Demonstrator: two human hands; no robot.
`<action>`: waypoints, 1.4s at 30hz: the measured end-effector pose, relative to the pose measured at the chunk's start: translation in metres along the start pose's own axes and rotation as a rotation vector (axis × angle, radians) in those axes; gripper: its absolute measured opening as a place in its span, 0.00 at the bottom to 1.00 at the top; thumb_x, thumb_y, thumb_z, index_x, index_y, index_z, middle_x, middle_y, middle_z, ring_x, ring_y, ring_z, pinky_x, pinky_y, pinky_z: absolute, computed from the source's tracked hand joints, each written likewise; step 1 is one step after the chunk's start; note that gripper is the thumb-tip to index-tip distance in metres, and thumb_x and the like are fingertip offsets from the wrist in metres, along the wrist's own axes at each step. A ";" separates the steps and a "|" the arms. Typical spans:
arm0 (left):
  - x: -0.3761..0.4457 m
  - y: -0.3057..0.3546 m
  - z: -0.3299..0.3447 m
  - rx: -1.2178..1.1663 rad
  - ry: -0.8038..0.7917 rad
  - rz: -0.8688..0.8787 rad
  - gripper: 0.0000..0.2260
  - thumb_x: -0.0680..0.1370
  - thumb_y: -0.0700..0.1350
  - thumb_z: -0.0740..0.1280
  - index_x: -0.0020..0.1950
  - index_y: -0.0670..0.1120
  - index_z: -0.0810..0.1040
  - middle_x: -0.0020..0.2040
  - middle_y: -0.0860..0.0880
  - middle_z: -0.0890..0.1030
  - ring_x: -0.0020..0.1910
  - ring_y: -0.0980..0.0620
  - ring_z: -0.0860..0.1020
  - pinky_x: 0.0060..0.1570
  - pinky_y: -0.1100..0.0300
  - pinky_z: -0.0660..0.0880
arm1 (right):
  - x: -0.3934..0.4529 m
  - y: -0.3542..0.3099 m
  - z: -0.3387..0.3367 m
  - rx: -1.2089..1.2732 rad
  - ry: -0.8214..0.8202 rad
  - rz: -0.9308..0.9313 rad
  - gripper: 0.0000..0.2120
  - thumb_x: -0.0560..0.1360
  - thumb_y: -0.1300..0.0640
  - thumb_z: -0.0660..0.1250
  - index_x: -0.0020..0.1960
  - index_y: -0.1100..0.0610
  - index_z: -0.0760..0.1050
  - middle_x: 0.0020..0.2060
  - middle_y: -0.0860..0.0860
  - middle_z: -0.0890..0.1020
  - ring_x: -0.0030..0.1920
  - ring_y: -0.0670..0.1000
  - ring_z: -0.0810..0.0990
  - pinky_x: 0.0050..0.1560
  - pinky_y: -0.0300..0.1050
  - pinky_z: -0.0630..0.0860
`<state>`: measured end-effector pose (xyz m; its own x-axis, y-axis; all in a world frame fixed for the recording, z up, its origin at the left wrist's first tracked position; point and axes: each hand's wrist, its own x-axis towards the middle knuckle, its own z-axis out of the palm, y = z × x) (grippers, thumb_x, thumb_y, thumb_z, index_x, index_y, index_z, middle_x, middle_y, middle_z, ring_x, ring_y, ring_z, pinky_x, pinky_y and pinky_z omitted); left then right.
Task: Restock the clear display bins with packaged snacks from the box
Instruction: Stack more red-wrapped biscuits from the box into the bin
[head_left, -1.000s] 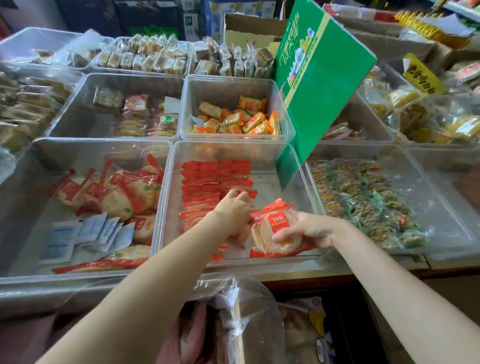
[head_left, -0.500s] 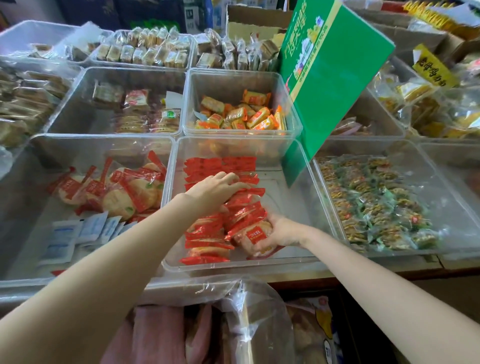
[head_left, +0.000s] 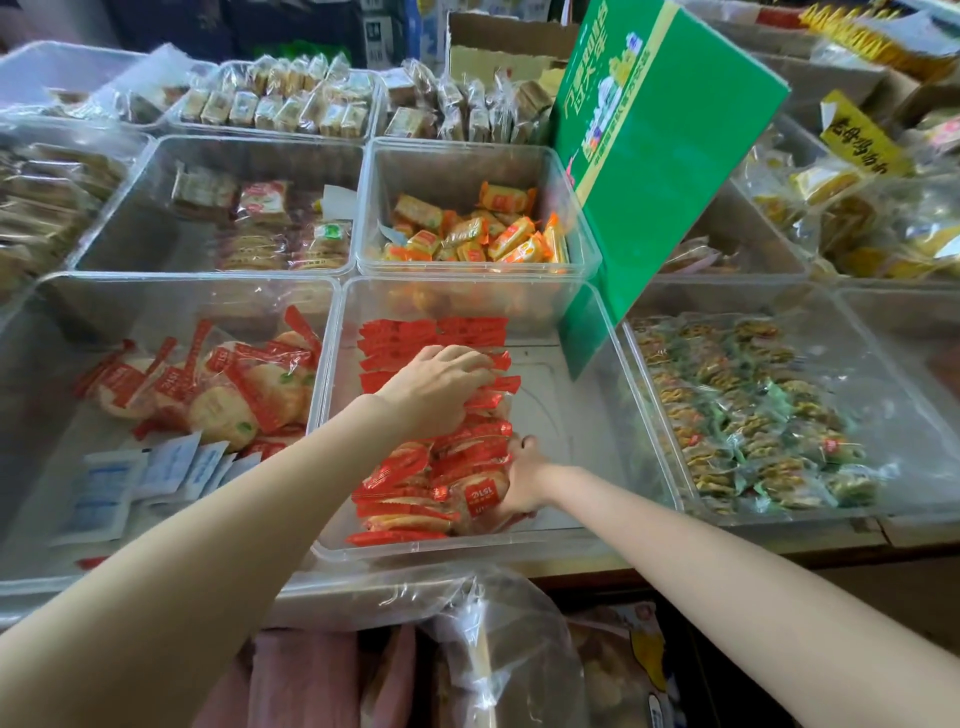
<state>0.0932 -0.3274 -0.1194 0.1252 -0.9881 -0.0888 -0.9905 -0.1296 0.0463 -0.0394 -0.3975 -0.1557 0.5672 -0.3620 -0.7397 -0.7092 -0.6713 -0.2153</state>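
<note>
My right hand (head_left: 519, 483) is now low in the middle clear bin (head_left: 587, 332), at the near end of the row of red snack packs (head_left: 431, 467). A second ago this hand held one red pack (head_left: 480, 501) up over the front edge of the bin. Now that pack is down among the others, and my fingers curl round its side, so I have not let go yet. My thumb sticks up beside the row.

My left hand (head_left: 441, 384) has moved too. Before, it was near the front of the row. Now it lies further back, on top of the packs, with the fingers bent over them and pressing them down. It holds the row in place so the packs do not tip over. I think it is not gripping any one pack.

So one more pack has gone into the bin. The row fills only the left part of it, and the right part shows bare floor, so I think there is lots more to put in. The packs are slippery and stand on edge, so they may slide flat when I pull my hands away.

A green box (head_left: 660, 156) leans over the back right corner of the bin. A clear bag (head_left: 498, 639) with more snacks sits below, in front of the worktop.
</note>
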 end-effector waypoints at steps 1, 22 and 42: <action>0.001 0.005 -0.003 -0.040 -0.039 0.027 0.26 0.77 0.38 0.56 0.75 0.46 0.60 0.76 0.48 0.58 0.75 0.51 0.54 0.73 0.57 0.50 | 0.000 -0.001 -0.001 -0.037 0.002 0.003 0.50 0.71 0.45 0.70 0.75 0.63 0.40 0.70 0.59 0.55 0.72 0.58 0.56 0.72 0.41 0.52; -0.053 0.026 -0.011 -0.089 -0.064 -0.239 0.20 0.82 0.52 0.50 0.74 0.51 0.61 0.77 0.50 0.57 0.76 0.52 0.55 0.73 0.49 0.42 | -0.048 0.011 -0.044 0.316 0.030 -0.109 0.53 0.68 0.49 0.75 0.76 0.50 0.38 0.73 0.53 0.62 0.67 0.55 0.68 0.62 0.51 0.72; -0.399 0.027 0.012 -0.206 -0.488 -0.354 0.15 0.76 0.47 0.57 0.55 0.47 0.81 0.55 0.47 0.81 0.55 0.46 0.78 0.54 0.57 0.71 | -0.187 -0.185 0.154 -0.374 -0.229 -0.796 0.09 0.71 0.63 0.66 0.48 0.61 0.83 0.41 0.56 0.85 0.36 0.49 0.80 0.37 0.33 0.73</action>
<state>0.0154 0.0647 -0.0950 0.3540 -0.7380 -0.5745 -0.8566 -0.5025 0.1177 -0.0788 -0.1056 -0.0754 0.7059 0.4090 -0.5783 0.0611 -0.8485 -0.5256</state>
